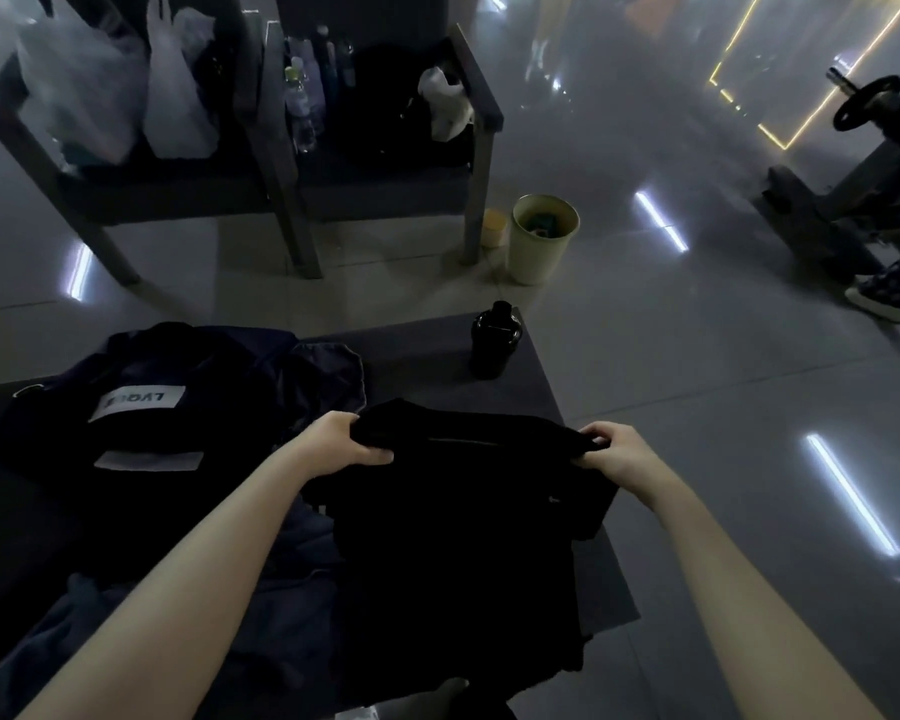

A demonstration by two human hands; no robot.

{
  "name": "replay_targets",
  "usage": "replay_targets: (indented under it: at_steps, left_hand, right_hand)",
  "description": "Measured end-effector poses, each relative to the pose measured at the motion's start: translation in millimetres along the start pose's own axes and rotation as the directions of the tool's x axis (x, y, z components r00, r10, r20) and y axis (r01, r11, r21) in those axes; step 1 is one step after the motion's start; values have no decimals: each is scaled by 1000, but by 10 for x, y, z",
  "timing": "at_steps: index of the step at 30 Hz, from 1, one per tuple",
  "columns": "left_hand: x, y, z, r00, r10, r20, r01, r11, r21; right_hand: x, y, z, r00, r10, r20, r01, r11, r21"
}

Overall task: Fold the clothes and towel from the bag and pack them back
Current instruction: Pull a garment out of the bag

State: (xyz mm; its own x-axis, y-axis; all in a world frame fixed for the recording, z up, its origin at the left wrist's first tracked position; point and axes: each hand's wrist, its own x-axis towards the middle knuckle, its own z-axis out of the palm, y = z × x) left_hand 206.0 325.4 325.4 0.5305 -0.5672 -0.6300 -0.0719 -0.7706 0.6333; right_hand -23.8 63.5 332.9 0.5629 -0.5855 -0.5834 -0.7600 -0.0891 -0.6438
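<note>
A black garment hangs and drapes in front of me over a dark bench. My left hand grips its upper left edge, and my right hand pinches its upper right edge. A dark bag with white label patches lies open on the bench to the left. More dark blue cloth lies crumpled under my left forearm.
A black bottle stands at the bench's far right corner. Beyond it sit a pale green bin, two dark chairs loaded with plastic bags and bottles, and gym equipment at the right. A person's foot shows at the right.
</note>
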Motion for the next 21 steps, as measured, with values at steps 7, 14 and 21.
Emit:
replay_targets:
  at_steps: [7,14,21]
  left_hand:
    - [703,-229,64,987,-122,-104,104,981,-162]
    - [1427,-435,102,971,-124,-203,100,987,-126]
    - [2048,-484,232,810,67,-583,55,980,189]
  right_hand:
    - [759,86,118,983,-37,-178,29,999,-46]
    - [1469,180,410,966,-28,-256,34,999,18]
    - [1965,234,728,826,-170,-538,102,983,-155]
